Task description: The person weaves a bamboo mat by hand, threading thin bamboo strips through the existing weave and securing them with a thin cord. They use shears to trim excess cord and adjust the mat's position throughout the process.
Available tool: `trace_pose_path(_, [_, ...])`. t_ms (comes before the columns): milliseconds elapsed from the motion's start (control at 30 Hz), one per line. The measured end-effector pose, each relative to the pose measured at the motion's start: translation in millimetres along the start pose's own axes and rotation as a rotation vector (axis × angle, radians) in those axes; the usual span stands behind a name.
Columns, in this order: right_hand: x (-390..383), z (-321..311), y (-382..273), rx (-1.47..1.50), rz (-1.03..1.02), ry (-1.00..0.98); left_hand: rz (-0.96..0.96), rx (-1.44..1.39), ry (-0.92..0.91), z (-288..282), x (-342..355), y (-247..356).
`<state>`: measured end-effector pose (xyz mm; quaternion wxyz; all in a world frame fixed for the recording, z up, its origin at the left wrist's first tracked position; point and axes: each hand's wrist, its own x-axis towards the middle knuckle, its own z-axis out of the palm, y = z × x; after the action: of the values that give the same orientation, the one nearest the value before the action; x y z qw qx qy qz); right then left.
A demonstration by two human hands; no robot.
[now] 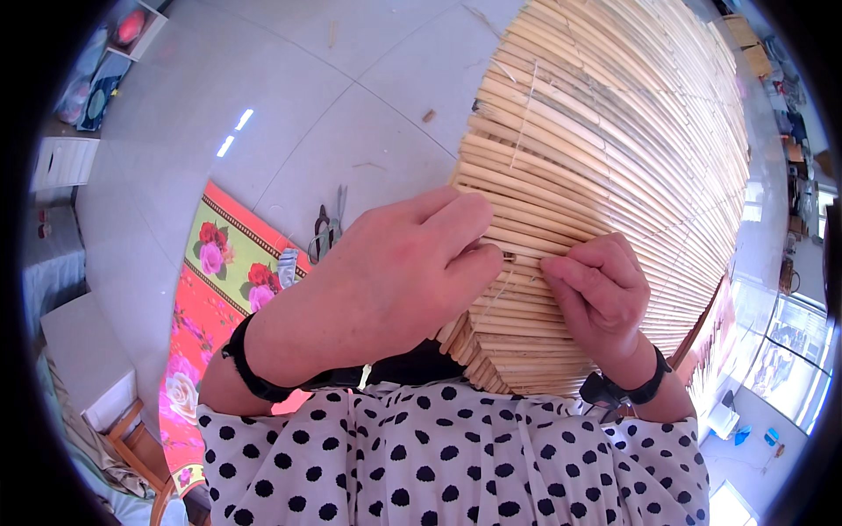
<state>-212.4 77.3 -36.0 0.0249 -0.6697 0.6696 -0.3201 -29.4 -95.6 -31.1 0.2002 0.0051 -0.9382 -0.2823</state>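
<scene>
A mat of pale reed stalks [605, 149], bound side by side with thin thread, fans out from my lap toward the far right. Over its left edge is my left hand [430, 254], closed, its thumb and fingers pressed together; what they pinch is hidden. My right hand [605, 289] lies on the stalks a little to the right, thumb and forefinger pinched together, and anything between them is too small to make out. Between the two hands a small dark gap shows among the stalks. Loose thread runs over the mat just below it.
A pair of scissors [326, 230] lies on the grey tiled floor [298, 79] beyond my left forearm. Floral red and green cloth [210, 298] spreads at my left. Reed scraps dot the floor. A wooden stool or chair [140, 447] stands at lower left.
</scene>
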Motion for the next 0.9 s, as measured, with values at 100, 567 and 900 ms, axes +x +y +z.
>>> trace_pose_path(100, [0.6, 0.1, 2.2, 0.016, -0.004, -0.005, 0.011, 0.001, -0.025, -1.7, 2.8, -0.1])
trace_pose_path(567, [-1.9, 2.9, 6.0, 0.054, -0.034, 0.033, 0.131, 0.044, 0.022, 8.2, 3.5, 2.6])
trace_pose_path(900, [-4.7, 2.3, 6.4, 0.059, -0.043, 0.064, -0.022, 0.071, 0.052, -8.7, -12.9, -2.8])
